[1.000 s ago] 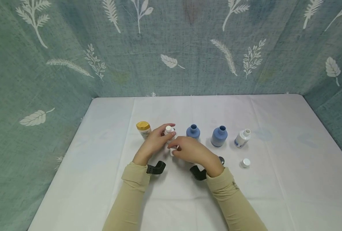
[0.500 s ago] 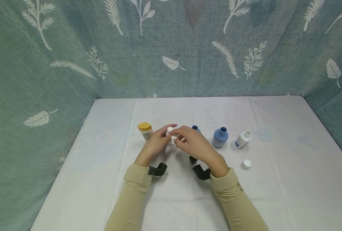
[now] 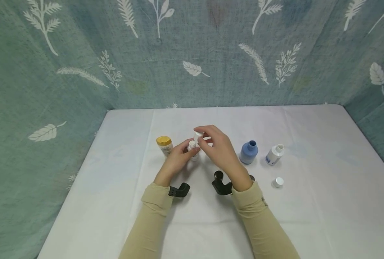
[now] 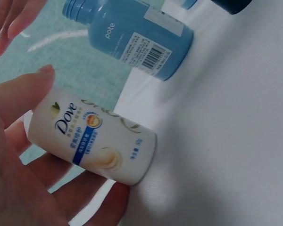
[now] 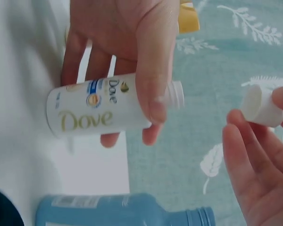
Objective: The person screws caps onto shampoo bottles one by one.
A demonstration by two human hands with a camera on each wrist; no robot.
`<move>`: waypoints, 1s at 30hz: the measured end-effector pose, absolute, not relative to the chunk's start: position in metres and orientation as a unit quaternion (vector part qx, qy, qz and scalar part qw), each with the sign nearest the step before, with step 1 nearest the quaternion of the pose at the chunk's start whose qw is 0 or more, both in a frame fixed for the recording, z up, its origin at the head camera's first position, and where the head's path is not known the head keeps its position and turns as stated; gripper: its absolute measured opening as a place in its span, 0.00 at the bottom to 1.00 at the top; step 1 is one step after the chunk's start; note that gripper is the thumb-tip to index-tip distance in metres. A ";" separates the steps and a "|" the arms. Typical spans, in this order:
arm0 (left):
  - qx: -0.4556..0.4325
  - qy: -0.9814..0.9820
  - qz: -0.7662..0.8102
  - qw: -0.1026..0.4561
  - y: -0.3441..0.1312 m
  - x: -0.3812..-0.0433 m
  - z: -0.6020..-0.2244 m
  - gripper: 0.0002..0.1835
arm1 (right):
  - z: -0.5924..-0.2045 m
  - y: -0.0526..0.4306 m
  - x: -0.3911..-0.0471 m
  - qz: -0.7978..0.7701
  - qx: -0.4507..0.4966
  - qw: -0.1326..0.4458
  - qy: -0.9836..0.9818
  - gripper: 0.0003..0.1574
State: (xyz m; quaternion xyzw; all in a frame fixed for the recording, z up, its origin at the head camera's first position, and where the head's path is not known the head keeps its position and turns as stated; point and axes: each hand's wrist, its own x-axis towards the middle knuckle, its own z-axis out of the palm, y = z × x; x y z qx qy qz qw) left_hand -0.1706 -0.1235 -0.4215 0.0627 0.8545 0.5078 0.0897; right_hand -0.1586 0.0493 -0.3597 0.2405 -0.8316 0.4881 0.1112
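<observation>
My left hand (image 3: 175, 158) grips a small white Dove bottle (image 4: 94, 136) around its upper body, thumb on the front. The bottle's threaded neck (image 5: 175, 95) is bare. In the right wrist view a white cap (image 5: 262, 107) is pinched between the thumb and fingers of my right hand (image 3: 219, 147), apart from the neck. From the head view this hand is just above and right of the bottle's mouth. A blue bottle (image 4: 132, 37) with an uncapped threaded neck stands close by, hidden behind the right hand in the head view.
A bottle with a yellow cap (image 3: 164, 145) stands left of the left hand. Another uncapped blue bottle (image 3: 248, 153) and an uncapped white bottle (image 3: 274, 155) stand to the right. A loose white cap (image 3: 278, 182) and a dark round cap (image 3: 218, 175) lie nearer the front.
My right hand has lifted the white cap from low beside the Dove bottle to above its neck. The left hand keeps its grip in about the same place.
</observation>
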 end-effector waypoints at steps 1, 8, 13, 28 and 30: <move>0.057 0.854 0.509 0.085 -0.123 -0.170 -0.422 0.23 | -0.360 0.048 -0.159 0.492 0.238 0.115 -0.830 0.17; 0.044 0.839 0.539 0.064 -0.119 -0.167 -0.424 0.21 | -0.367 0.041 -0.161 0.517 0.222 0.149 -0.813 0.17; 0.029 0.841 0.537 0.061 -0.120 -0.167 -0.426 0.19 | -0.371 0.036 -0.161 0.518 0.221 0.159 -0.811 0.17; 0.064 0.826 0.557 0.061 -0.123 -0.168 -0.430 0.24 | -0.378 0.032 -0.162 0.519 0.209 0.180 -0.809 0.18; 0.063 0.827 0.556 0.058 -0.124 -0.167 -0.431 0.23 | -0.380 0.030 -0.162 0.518 0.212 0.181 -0.809 0.18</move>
